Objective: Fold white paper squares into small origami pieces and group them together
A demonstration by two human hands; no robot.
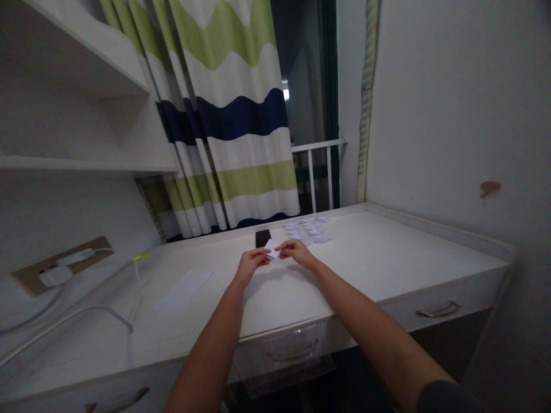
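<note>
A small folded piece of white paper [272, 249] is held up over the desk between both hands. My left hand [252, 265] pinches its left side, and my right hand [297, 252] grips the right side with thumb and fingers. Just behind the hands lies a dark flat phone-like object [263, 237], partly covered from view by the paper. Several folded white paper pieces [306, 230] are gathered at the back of the desk, behind my right hand. Flat white sheets [185, 291] rest on the desk to the left.
The white desk [413, 252] has a raised rim at the back and drawers with metal handles [439, 310] in front. Cables [86, 310] run across its left side from plugs in a wall socket [60, 267]. Shelves [86, 163] overhang the left; a striped curtain [245, 149] hangs behind.
</note>
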